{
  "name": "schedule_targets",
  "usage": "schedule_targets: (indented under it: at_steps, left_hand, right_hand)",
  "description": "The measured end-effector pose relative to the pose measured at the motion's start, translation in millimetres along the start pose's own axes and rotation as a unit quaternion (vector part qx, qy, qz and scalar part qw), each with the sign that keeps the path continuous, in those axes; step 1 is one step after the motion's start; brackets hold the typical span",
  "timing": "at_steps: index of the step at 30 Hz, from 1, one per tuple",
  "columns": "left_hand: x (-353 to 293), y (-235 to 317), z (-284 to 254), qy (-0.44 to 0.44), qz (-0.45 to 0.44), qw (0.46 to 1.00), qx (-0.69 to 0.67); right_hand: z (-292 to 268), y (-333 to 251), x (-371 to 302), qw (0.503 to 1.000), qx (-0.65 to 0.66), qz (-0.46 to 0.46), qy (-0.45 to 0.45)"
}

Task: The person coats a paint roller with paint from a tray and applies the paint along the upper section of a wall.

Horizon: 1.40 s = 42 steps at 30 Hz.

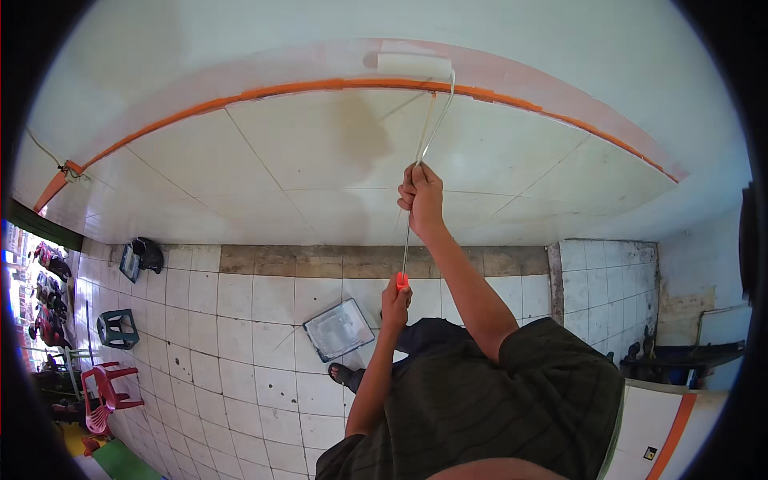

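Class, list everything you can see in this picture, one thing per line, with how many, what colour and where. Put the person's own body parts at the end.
paint roller: one, white sleeve on a pale pole with a red end, pressed to the wall above the orange line
orange line: one, orange, arcs across the wall
wall: one, white tiles below the line, pinkish band above it
paint tray: one, grey-white, on the tiled floor by the feet
stool: one, dark green, on the floor at left
chair: one, red, lower left
sandalled foot: one, dark, beside the tray
right hand: one, fingers wrapped round the pole, high up
left hand: one, grips the pole's red end
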<state>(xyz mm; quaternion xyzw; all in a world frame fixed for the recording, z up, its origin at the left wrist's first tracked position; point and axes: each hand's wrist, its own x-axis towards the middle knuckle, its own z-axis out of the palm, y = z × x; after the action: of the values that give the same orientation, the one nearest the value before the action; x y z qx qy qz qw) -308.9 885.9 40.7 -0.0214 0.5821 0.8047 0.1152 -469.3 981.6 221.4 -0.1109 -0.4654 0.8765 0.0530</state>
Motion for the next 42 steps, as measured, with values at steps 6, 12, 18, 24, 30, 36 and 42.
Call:
schedule_targets:
  at_steps: [6,12,18,24,30,36,42]
  left_hand:
    - [18.8,8.7,2.7,-0.015,0.013,0.999,-0.025]
    - [-6.5,-14.9,7.3,-0.016,-0.011,1.000,-0.012]
    - [-13.5,-6.8,1.5,0.005,-0.015,1.000,0.000]
    - [1.2,21.9,-6.2,0.009,-0.025,0.999,0.021]
    - [-11.3,8.8,-5.7,-0.012,-0.019,0.999,0.033]
    - [-31.4,0.6,-1.8,-0.004,-0.050,0.999,-0.011]
    - [-21.9,35.9,-4.7,0.025,-0.022,0.998,0.048]
  right_hand:
    - [10.8,-22.0,7.1,0.998,-0.008,-0.035,-0.056]
    - [-12.4,10.1,-2.4,0.999,-0.012,0.033,0.023]
    - [-12.5,13.8,-3.3,1.000,0.003,0.012,-0.010]
    - [13.6,-10.2,1.7,0.999,0.019,-0.020,-0.041]
    - [5.6,-2.3,-6.9,1.000,0.013,0.008,-0.020]
    - [-1.7,10.4,-14.0,0.999,-0.003,0.037,0.034]
    - [18.0,-13.4,-9.2,0.999,0.010,0.015,-0.038]
